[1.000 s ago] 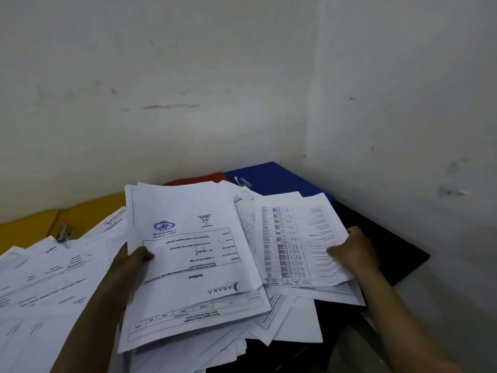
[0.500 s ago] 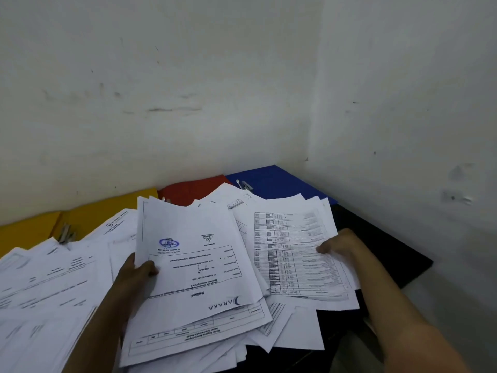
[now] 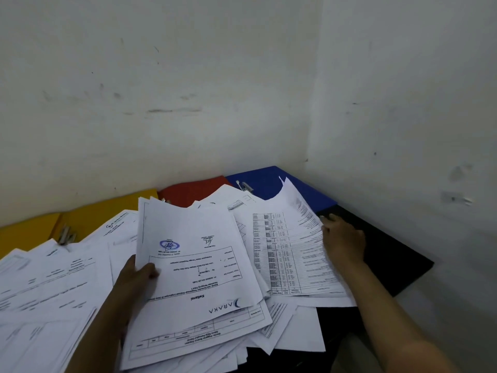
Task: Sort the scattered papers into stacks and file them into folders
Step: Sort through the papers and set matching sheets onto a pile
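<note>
Papers (image 3: 56,292) lie loose across the near surface, and among them the left hand (image 3: 134,281) pinches the left edge of a sheet headed "Kwitansi" (image 3: 196,259), thumb on top. Further right, the right hand (image 3: 343,238) grips the right edge of a sheet printed with tables (image 3: 290,254), whose far corner curls upward. Against the wall lie yellow folders (image 3: 88,216), a red folder (image 3: 193,189), a blue folder (image 3: 269,181) and a black folder (image 3: 390,246).
</note>
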